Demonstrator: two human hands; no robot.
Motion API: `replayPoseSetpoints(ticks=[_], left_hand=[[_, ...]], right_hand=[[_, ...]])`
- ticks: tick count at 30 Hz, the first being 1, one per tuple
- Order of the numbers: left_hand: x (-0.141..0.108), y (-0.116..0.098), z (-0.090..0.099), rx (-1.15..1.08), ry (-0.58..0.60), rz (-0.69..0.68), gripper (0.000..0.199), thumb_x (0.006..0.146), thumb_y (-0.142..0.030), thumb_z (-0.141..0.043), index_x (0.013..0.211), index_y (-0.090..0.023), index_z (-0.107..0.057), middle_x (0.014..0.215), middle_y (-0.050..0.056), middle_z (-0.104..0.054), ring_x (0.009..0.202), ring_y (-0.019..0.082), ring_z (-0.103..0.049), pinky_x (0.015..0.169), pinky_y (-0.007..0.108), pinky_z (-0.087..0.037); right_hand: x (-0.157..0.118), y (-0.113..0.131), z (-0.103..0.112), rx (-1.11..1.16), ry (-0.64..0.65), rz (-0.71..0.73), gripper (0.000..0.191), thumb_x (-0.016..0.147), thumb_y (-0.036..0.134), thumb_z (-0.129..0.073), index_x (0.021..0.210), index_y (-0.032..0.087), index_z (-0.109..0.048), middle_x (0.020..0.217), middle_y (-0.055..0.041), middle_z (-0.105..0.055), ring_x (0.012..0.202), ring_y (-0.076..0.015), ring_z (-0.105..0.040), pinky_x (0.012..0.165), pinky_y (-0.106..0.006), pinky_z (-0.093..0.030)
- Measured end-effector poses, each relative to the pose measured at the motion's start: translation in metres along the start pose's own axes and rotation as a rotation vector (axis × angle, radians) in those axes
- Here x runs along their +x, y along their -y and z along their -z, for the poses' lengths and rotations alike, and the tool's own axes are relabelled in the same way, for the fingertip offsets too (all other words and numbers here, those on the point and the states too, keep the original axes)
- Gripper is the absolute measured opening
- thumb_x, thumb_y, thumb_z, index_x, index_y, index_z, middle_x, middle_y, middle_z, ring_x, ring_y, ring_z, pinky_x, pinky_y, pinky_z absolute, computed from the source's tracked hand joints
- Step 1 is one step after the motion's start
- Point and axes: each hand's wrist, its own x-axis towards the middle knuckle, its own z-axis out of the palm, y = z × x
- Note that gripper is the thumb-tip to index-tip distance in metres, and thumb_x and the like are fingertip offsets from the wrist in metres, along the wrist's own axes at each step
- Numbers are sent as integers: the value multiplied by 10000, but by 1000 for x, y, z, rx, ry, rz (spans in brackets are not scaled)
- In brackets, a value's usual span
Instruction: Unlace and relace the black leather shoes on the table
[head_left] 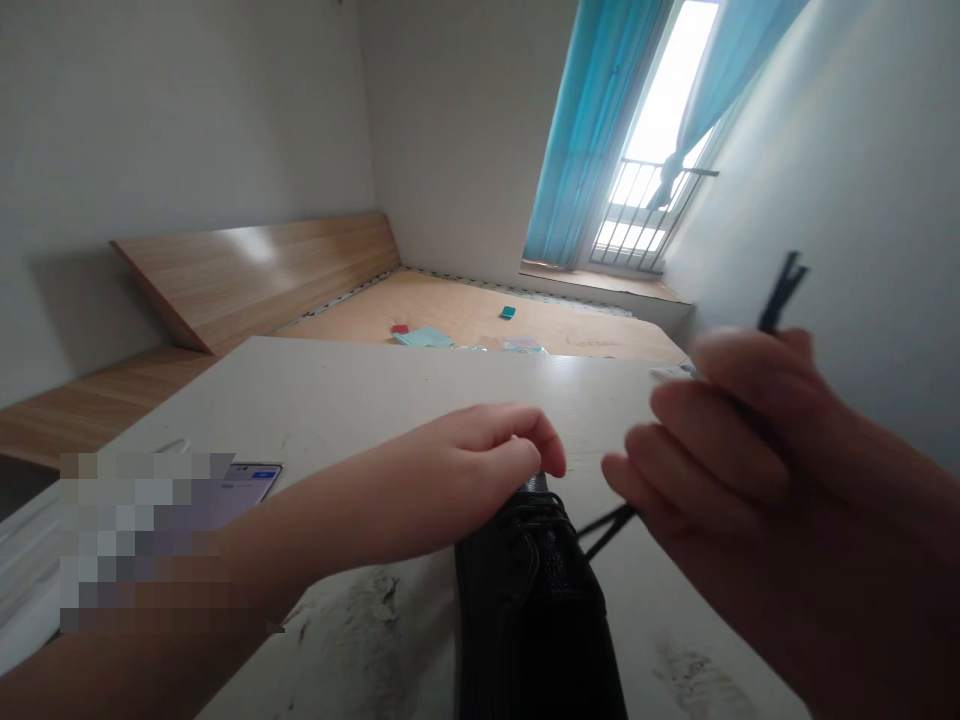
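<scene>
A black lace-up shoe (536,610) rests on the white table, its toe pointing towards the near edge. My left hand (491,455) is curled over the shoe's far end, fingers bent, gripping its upper part by the opening. To the right and raised above the table, my right hand (720,440) is closed round the black laces (609,528). The laces run taut from the shoe's eyelets into this fist, and their tips stick up above it. Slight motion blur softens the right hand.
A phone (259,480) lies at the left of the white table (360,390), partly behind my left forearm and a pixelated patch. Beyond the table is a bed-like surface (465,290) with small teal and red items. Blue curtains (589,130) hang by a barred window.
</scene>
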Motion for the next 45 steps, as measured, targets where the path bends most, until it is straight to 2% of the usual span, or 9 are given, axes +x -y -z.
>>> replayPoseSetpoints(ticks=[3,6,9,15,21,28,34,39,45], left_hand=[[-2,-4,-2,-42,-58,-14,258,876,-245,-435,795,-243,-680,842,-43,-697,894,189,-639,887,330,-473],[-4,-2,-9,42,-88,2,268,882,-247,-464,886,-316,-723,921,-84,-728,916,178,-648,870,314,-473],[-2,3,-14,138,-124,-19,256,880,-260,-493,942,-363,-719,952,-104,-725,898,162,-645,781,283,-472],[1,1,-13,331,-125,84,208,881,-310,-459,783,-266,-638,740,-56,-674,637,151,-583,533,278,-376],[4,17,-20,486,-5,142,206,891,-282,-460,975,-237,-642,923,34,-716,832,230,-647,715,344,-451],[14,21,-20,555,24,160,174,848,-248,-502,815,-215,-670,842,42,-714,791,239,-642,681,338,-447],[5,13,-16,134,-48,43,215,921,-237,-443,908,-281,-654,914,-58,-702,866,171,-626,760,293,-464],[7,8,-25,-73,-8,98,227,950,-326,-443,918,-285,-664,922,-54,-690,890,177,-616,799,309,-468],[14,5,-35,-330,-102,119,210,911,-303,-424,834,-233,-607,699,-37,-561,722,163,-534,709,315,-435]], right_hand=[[34,0,-7,322,-148,-114,297,967,330,-527,689,252,-457,545,67,-199,441,-109,-155,388,-252,-215],[57,-8,-13,462,-192,-193,299,986,264,-524,693,213,-493,539,84,-202,432,-76,-133,386,-214,-169],[68,-16,-18,514,-195,-246,311,993,295,-528,700,206,-474,546,92,-190,425,-65,-135,389,-202,-154],[70,-24,-14,510,-233,-201,300,994,283,-524,709,205,-473,552,89,-205,425,-63,-146,392,-193,-159],[67,-22,-8,502,-151,-223,369,1037,260,-408,684,197,-494,537,81,-216,417,-62,-157,395,-193,-153],[69,-26,-4,487,-87,-192,337,1011,292,-477,689,197,-505,537,83,-228,423,-59,-170,395,-193,-158],[68,-24,-4,474,-82,-197,387,1040,279,-394,676,198,-499,530,79,-234,416,-57,-173,391,-183,-151],[70,-28,-1,449,-95,-151,408,1050,244,-342,681,190,-507,532,73,-246,420,-61,-189,398,-188,-155],[71,-37,2,156,-111,-27,364,1023,249,-424,688,193,-554,635,31,-393,560,-87,-386,534,-215,-339]])
